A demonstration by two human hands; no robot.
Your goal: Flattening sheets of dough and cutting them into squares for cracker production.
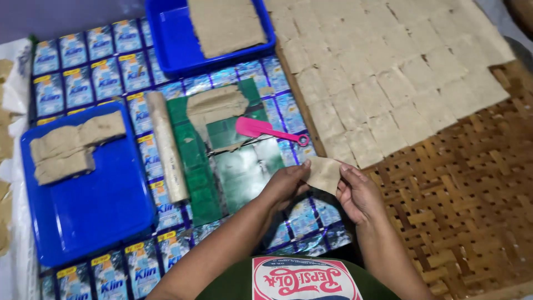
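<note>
While both hands meet low in the view, the left hand [286, 186] and the right hand [358, 194] pinch a thin beige dough sheet [324, 173] between them, fingers gripping its opposite edges so that it hangs in the air above the mat's edge. Just beyond the left hand lies a green cutting board [244, 166] with a torn piece of dough [216, 105] on its far part, and a pink spatula [264, 130] rests on it, its handle pointing toward the right hand. Left of the board lies a pale rolling pin [166, 147]. Further left of the left hand sits a blue tray [89, 211] carrying flat dough slabs [72, 147]; another blue tray [172, 41] with a dough sheet stands well beyond the board. Beyond and to the right of the right hand, a woven bamboo mat [461, 194] bears rows of cut dough squares [400, 72]. A shiny printed plastic sheet [83, 72] covers the surface under the trays.
</note>
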